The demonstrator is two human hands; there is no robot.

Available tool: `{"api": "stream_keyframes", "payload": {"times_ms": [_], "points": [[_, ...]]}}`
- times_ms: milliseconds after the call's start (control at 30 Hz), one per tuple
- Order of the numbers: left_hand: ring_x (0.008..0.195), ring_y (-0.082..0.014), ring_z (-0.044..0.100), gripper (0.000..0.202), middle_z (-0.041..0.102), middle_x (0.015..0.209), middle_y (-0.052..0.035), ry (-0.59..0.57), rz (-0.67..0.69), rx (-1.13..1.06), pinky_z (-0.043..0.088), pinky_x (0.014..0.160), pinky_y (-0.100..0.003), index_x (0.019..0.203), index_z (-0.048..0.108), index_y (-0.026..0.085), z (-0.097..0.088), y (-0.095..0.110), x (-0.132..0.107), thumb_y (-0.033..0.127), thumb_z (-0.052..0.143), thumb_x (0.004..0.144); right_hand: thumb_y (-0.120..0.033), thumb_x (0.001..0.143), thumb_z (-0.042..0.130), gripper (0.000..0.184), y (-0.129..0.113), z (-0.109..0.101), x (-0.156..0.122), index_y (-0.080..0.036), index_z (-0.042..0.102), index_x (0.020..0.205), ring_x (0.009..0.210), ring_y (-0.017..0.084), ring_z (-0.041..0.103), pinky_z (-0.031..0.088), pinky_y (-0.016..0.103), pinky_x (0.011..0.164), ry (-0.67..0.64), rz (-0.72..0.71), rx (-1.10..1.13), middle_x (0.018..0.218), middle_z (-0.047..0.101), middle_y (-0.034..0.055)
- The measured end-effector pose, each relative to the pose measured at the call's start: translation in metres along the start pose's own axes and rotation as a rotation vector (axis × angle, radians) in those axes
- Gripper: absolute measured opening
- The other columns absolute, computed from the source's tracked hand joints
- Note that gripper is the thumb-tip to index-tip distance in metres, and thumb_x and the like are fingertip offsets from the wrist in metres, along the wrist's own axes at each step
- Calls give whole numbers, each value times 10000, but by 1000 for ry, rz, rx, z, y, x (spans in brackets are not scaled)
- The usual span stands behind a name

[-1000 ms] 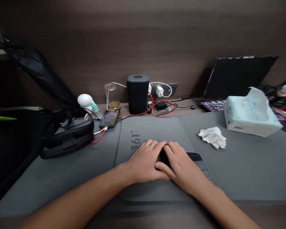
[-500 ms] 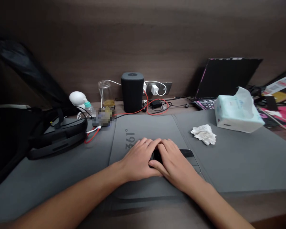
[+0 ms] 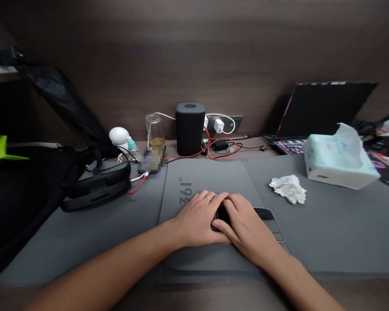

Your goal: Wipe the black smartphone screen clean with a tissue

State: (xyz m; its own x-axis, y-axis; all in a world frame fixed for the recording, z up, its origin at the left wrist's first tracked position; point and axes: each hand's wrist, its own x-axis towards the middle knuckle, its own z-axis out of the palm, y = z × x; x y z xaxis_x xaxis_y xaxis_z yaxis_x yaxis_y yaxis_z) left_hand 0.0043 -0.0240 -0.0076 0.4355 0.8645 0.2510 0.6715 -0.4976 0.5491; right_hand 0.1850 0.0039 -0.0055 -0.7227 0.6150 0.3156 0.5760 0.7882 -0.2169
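A dark smartphone (image 3: 272, 225) lies flat on the grey mat (image 3: 337, 233), partly covered by both hands. My left hand (image 3: 201, 220), with a ring on one finger, rests palm down over the phone's left end, its fingers stretched forward. My right hand (image 3: 248, 229) lies across the phone's middle, fingers extended and thumb reaching over to the left hand. The fingertips of the two hands meet in front, and a dark patch of the phone shows in the gap between them. Neither hand is visibly gripping it.
Behind stand a black speaker (image 3: 190, 131), a glass jar (image 3: 154, 131) and tangled red and black cables (image 3: 222, 149). To the right are a crumpled tissue (image 3: 288, 188), a tissue pack (image 3: 337, 162) and an open laptop (image 3: 324, 110). A black headset (image 3: 97, 192) lies left.
The view has turned slightly left, so everything appears shifted to the right and a little lower. Both hands keep the same pose over the phone.
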Motion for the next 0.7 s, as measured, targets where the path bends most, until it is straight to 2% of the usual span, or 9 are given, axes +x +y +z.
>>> {"api": "stream_keyframes", "payload": {"times_ms": [533,700], "points": [[1124,-306,523,849,573,1268,-111,-16,16,10,444,982,-470,1437,343,202,0,-2,-2,507,751,757,-471,972,477,307,-3,0,0,-186,557,1054,922,262,576,491,465,832,20,34,12,1028,616,121],[1130,-312,521,862,579,1256,-115,-28,5,17,451,971,-489,1436,343,203,1,-2,-4,502,767,748,-503,968,475,349,-4,1,-1,-172,561,1035,945,263,562,482,439,838,-16,80,26,1055,611,128]]}}
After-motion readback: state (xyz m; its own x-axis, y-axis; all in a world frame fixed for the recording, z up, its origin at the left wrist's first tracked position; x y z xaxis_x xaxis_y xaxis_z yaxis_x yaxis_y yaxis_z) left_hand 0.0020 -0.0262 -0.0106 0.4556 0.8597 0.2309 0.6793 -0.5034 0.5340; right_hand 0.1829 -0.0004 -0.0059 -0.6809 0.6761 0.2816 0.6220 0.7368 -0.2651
